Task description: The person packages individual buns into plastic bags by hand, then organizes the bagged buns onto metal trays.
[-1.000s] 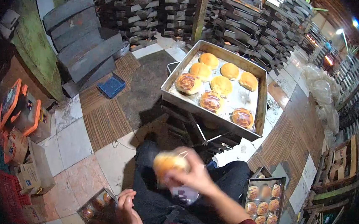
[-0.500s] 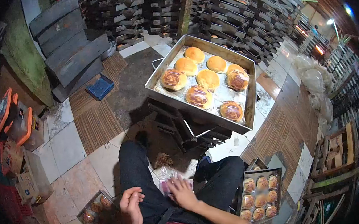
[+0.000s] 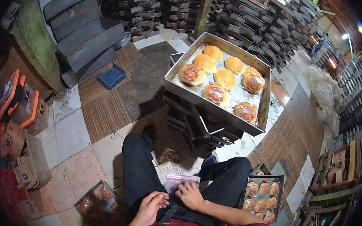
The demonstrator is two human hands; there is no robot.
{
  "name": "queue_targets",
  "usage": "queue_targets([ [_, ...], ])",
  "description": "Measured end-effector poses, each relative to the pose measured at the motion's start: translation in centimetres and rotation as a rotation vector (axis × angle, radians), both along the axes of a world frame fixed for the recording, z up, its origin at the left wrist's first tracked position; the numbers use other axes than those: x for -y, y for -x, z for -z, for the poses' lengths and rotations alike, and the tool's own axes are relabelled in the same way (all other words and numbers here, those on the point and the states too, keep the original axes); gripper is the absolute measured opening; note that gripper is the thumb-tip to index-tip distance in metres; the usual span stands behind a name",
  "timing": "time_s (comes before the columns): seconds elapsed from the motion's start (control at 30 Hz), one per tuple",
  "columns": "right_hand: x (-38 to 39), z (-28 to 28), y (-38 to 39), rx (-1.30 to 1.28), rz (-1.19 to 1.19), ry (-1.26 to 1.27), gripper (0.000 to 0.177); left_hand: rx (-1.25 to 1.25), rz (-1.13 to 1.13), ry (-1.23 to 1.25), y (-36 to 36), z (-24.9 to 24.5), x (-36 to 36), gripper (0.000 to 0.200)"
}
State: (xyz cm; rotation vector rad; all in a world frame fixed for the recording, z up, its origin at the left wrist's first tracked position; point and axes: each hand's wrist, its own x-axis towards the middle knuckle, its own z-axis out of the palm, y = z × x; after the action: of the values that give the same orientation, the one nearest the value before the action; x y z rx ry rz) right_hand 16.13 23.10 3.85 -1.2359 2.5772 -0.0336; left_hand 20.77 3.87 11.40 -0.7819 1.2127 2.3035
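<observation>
My right hand point(image 3: 189, 196) rests with its fingers on a stack of clear plastic bags point(image 3: 182, 180) with a pink edge, between my thighs. Left of it, my left hand point(image 3: 153, 204) hovers over my lap with fingers curled together; whether anything is between them is too small to tell. Ahead, a large metal tray point(image 3: 214, 100) sits on a dark stand. It holds several round buns, some plain golden like the bun point(image 3: 225, 78), others in clear wrappers with brown print like the wrapped bun point(image 3: 246, 112).
A tray of wrapped buns point(image 3: 264, 177) lies right of my leg, and a smaller one point(image 3: 83, 205) at the lower left. A blue crate point(image 3: 111, 77) sits on the floor. Orange-lidded boxes point(image 3: 30, 109) stand left. Stacked metal trays point(image 3: 247, 22) line the back.
My left hand has moved inward toward my right hand, its fingers more curled. My right hand has shifted slightly, and more of the pink-edged bags shows. The view has turned slightly left.
</observation>
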Motion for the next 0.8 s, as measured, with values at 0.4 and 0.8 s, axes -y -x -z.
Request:
queue_targets([
  [0.4,0.9,0.4,-1.4,0.113,0.247,0.198,0.048,0.108,-0.070,-0.110,0.3,1.2,0.3,0.018],
  [0.8,0.7,-15.7,4.7,0.225,-0.105,0.381,0.022,-0.032,0.008,-1.269,2.6,2.9,2.2,0.102],
])
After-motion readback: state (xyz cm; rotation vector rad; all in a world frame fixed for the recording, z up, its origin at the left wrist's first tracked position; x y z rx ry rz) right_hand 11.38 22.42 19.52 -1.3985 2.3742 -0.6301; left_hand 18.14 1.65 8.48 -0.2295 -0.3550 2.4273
